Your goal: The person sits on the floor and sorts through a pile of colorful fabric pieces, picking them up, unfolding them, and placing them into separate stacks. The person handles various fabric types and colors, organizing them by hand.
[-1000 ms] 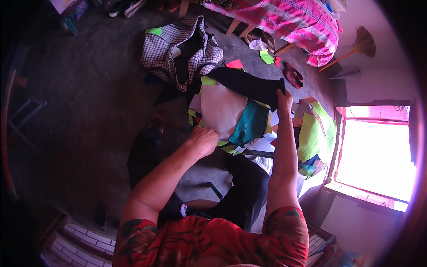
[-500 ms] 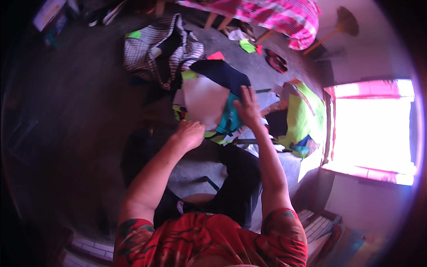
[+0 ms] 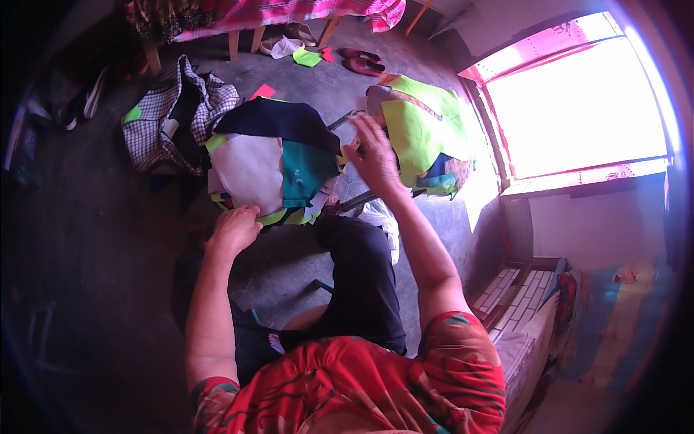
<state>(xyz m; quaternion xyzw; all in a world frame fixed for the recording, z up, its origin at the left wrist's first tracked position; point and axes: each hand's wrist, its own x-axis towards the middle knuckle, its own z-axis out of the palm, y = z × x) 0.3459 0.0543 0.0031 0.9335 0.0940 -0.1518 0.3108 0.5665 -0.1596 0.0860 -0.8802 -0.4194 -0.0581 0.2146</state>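
A rounded heap of fabric pieces sits in front of me. On its top lie a white cloth piece [image 3: 248, 168], a dark navy piece [image 3: 285, 121] and a teal piece [image 3: 306, 172]. My left hand [image 3: 236, 230] is at the heap's near left edge, its fingers curled onto the lime cloth edge [image 3: 272, 217]; part of the grip is hidden. My right hand [image 3: 377, 155] is off the heap, held in the air with fingers stretched out and nothing in them. Right beside it is a second stack topped with lime-green cloth [image 3: 416, 130].
Left of the heap stands a checked cloth bag [image 3: 155, 119], its mouth gaping. Dark red shoes [image 3: 361, 61] and a lime scrap [image 3: 307, 58] lie on the floor beyond. A bright window [image 3: 578, 108] is at the right. A white plastic bag [image 3: 382, 219] lies near my knee.
My right hand has left the heap's right side and moved right, towards the lime-green stack. My left hand stays at the near edge. The whole view has swung to the right.
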